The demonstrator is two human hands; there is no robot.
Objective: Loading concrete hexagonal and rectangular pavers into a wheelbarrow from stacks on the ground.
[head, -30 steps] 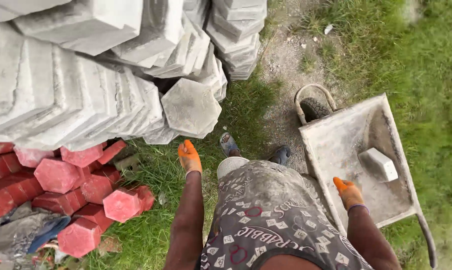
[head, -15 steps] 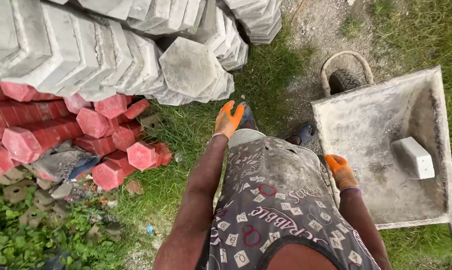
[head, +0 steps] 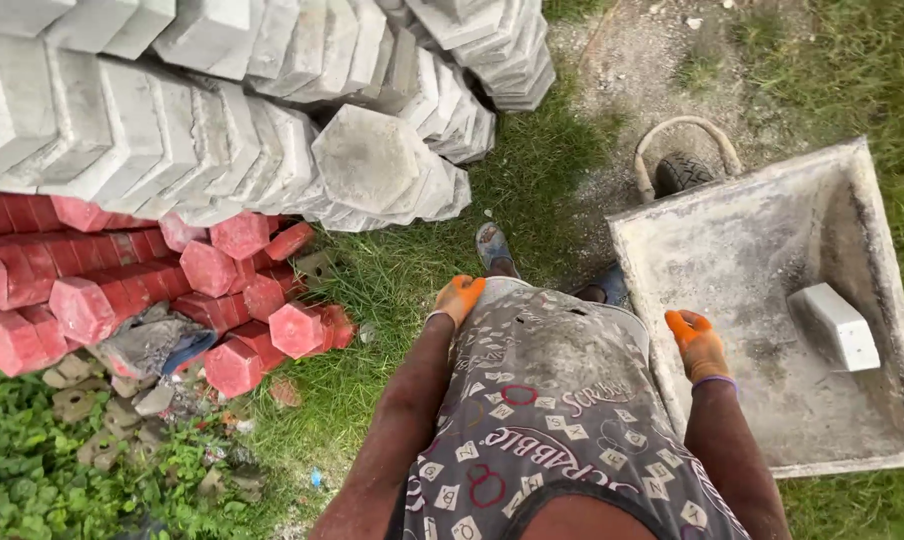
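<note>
My left hand wears an orange glove and hangs by my hip over the grass, holding nothing, fingers loosely curled. My right hand, also in an orange glove, hovers empty at the near left rim of a grey wheelbarrow tray. One white paving block lies inside the tray at its right. Rows of grey hexagonal paving blocks lean stacked ahead of me on the left, the closest one a short reach beyond my left hand. Red hexagonal blocks lie beneath them.
The wheelbarrow's wheel and curved front bar point away from me onto bare gravel. Broken block scraps and a crumpled sack litter the grass at the left. My feet stand on grass between the stacks and the barrow.
My view has swung back and closer, so the block stacks shifted right and the barrow shifted left. Both hands stay empty; the left hand has dropped from raised toward the stack to my hip.
</note>
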